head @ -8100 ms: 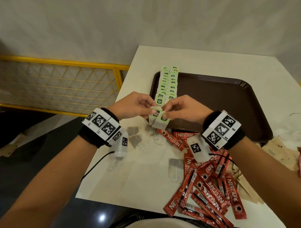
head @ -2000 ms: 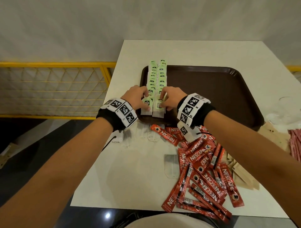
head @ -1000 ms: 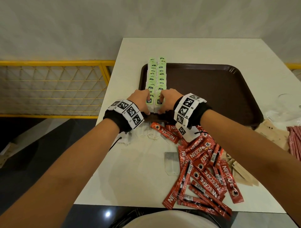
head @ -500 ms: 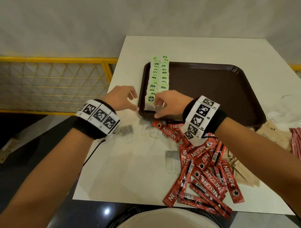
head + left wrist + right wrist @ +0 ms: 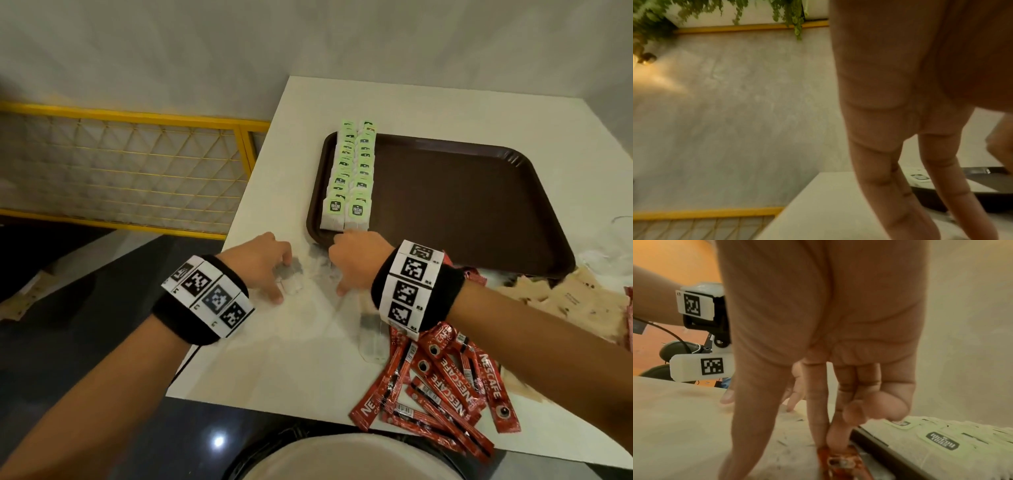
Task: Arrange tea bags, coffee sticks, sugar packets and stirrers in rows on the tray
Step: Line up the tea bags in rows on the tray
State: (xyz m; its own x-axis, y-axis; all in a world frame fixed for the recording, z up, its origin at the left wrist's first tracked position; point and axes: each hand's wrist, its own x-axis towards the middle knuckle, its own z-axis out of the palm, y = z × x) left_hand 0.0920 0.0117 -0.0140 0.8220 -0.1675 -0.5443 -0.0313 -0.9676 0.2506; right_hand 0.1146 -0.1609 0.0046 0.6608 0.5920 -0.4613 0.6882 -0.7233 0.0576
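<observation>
A brown tray lies on the white table, with two rows of green-tagged tea bags along its left side. My left hand is down on the table in front of the tray, fingers and thumb either side of a loose tea bag. The left wrist view shows its fingers reaching straight down. My right hand is at the tray's near rim. Its index and middle fingertips press on a red coffee stick, thumb apart. The tagged tea bags lie just beyond.
A heap of red coffee sticks lies at the table's near right, with another loose tea bag beside it. Brown sugar packets lie right of my right arm. A yellow railing stands beyond the table's left edge.
Both hands have drawn back from the tea bag rows on the tray to the table in front of it. The left hand has come down onto the loose tea bags.
</observation>
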